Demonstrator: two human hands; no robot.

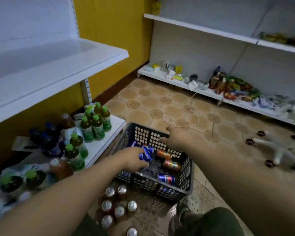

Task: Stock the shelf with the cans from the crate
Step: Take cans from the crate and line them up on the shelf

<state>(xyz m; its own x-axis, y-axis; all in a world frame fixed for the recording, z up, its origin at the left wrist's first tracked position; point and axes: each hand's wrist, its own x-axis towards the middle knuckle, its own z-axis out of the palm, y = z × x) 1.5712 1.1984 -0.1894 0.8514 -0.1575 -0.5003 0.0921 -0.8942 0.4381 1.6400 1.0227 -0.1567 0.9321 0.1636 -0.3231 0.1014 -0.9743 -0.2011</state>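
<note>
a blue can (146, 156) in the crate (189, 183) is gripped by the left hand (134, 158), its far rim touched by the spread right hand (176, 136).

The crate (186, 169) was dark grey mesh, the cans (146, 155) inside it blue or orange, the shelf (58, 65) white, the wall (109, 31) mustard yellow, and the floor (177, 103) tan with flower-pattern tiles.

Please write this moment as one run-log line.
left hand: grips blue can in crate | right hand: rests on crate rim | floor cans: upright
</note>
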